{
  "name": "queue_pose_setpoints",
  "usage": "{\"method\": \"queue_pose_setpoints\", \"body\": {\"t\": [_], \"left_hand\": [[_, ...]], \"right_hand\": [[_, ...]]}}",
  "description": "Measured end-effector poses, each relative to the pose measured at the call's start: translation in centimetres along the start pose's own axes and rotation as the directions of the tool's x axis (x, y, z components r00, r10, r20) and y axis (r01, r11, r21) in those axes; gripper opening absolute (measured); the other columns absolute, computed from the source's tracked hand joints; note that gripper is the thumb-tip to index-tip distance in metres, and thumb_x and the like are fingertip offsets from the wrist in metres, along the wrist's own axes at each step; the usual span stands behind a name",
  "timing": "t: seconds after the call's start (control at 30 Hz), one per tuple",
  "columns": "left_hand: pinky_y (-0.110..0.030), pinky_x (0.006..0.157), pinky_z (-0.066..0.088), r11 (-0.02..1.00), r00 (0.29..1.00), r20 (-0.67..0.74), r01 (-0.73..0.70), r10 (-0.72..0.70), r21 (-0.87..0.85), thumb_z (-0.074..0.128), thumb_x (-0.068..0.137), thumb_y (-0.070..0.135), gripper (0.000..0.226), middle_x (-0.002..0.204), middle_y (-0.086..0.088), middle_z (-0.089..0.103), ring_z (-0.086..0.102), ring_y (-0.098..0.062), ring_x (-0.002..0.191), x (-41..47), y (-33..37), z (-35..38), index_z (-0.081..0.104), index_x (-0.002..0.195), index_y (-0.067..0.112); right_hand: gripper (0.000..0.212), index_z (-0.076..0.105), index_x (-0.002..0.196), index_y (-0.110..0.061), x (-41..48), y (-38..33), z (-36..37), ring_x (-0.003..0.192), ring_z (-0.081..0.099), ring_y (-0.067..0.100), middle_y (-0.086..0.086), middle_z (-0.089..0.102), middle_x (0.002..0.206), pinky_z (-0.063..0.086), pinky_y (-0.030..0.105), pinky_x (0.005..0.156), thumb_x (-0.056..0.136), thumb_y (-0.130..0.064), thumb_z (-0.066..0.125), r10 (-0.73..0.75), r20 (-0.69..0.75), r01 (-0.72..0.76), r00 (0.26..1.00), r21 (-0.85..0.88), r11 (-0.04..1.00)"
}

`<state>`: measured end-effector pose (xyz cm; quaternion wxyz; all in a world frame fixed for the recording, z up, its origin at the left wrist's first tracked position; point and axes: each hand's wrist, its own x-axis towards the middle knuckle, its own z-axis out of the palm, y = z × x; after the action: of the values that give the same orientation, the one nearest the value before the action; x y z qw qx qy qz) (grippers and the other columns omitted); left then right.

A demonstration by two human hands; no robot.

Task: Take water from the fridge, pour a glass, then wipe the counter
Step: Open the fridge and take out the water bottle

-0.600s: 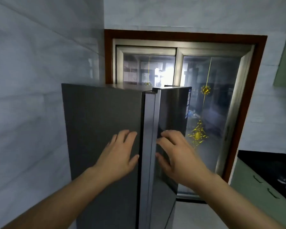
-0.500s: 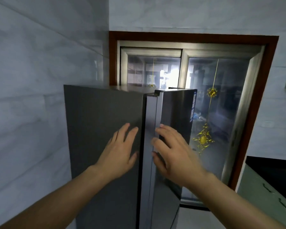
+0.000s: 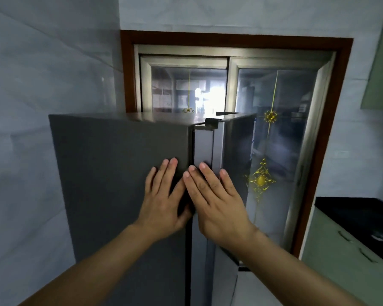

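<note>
Since the fridge (image 3: 119, 173) must open first, you lay your left hand (image 3: 161, 202), fingers straight, flat against it, right hand (image 3: 217, 202) likewise outspread across the seam (image 3: 192, 146), gripping nothing.

We see the fridge (image 3: 124, 173) standing tall and straight in the corner, close to the wall on the left. We look at it from one of its edges. The wide side facing us is dull dark gray and plain. Next to it runs a thin dark gap, then a silver strip. After that comes the shiny dark door (image 3: 234, 155), which turns away to the right. A small metal hinge (image 3: 211, 124) sits at the top of this edge. We cannot tell if the door is fully closed. The counter (image 3: 349, 208) is far off to the right, with a black top and a pale green front.
</note>
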<state>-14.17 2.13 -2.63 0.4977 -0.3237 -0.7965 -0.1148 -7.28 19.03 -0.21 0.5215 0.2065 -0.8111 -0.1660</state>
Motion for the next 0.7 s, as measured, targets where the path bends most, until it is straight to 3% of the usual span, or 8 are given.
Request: {"method": "queue_pose_setpoints", "body": {"t": [0.33, 0.47, 0.57, 0.7], "left_hand": [[-0.058, 0.116, 0.020, 0.997, 0.992, -0.119, -0.045, 0.038, -0.059, 0.063, 0.074, 0.042, 0.084, 0.157, -0.019, 0.029, 0.023, -0.036, 0.147, 0.4, -0.9, 0.7, 0.034, 0.150, 0.022], [-0.059, 0.118, 0.014, 0.993, 0.993, -0.110, -0.049, 0.037, -0.104, 0.062, 0.073, 0.037, 0.082, 0.159, -0.016, 0.026, 0.020, -0.036, 0.148, 0.4, -0.7, 1.0, 0.036, 0.149, 0.022], [-0.060, 0.119, 0.008, 0.990, 0.994, -0.096, -0.059, 0.046, -0.130, 0.061, 0.074, 0.032, 0.079, 0.159, -0.014, 0.021, 0.017, -0.038, 0.148, 0.3, -0.4, 1.3, 0.037, 0.148, 0.022], [-0.063, 0.118, 0.010, 0.973, 0.992, -0.119, -0.069, 0.044, -0.221, 0.065, 0.073, 0.025, 0.069, 0.155, -0.018, 0.029, 0.022, -0.042, 0.146, 0.2, 0.2, 1.2, 0.048, 0.139, 0.015]], "right_hand": [[0.064, 0.035, 0.150, -0.006, -0.6, -0.2, -1.2, 0.149, 0.021, 0.028, 0.010, 0.029, 0.159, 0.013, 0.051, 0.121, 0.087, -0.014, 0.044, 0.057, 0.058, -0.051, 0.997, -0.105, 0.993], [0.077, 0.042, 0.147, -0.004, -3.4, 2.1, -3.1, 0.148, 0.022, 0.031, 0.013, 0.032, 0.158, 0.014, 0.054, 0.120, 0.075, -0.004, 0.067, 0.084, 0.089, -0.069, 0.992, -0.166, 0.984], [0.069, 0.043, 0.145, -0.003, -5.6, 3.5, -5.0, 0.147, 0.025, 0.038, 0.015, 0.034, 0.155, 0.020, 0.059, 0.118, 0.079, -0.004, 0.065, 0.171, 0.069, -0.157, 0.983, -0.170, 0.973], [0.054, 0.051, 0.134, 0.003, -6.5, 3.2, -6.9, 0.141, 0.030, 0.048, 0.032, 0.039, 0.146, 0.028, 0.066, 0.111, 0.081, -0.006, 0.062, 0.382, 0.012, -0.378, 0.924, -0.119, 0.918]]}}
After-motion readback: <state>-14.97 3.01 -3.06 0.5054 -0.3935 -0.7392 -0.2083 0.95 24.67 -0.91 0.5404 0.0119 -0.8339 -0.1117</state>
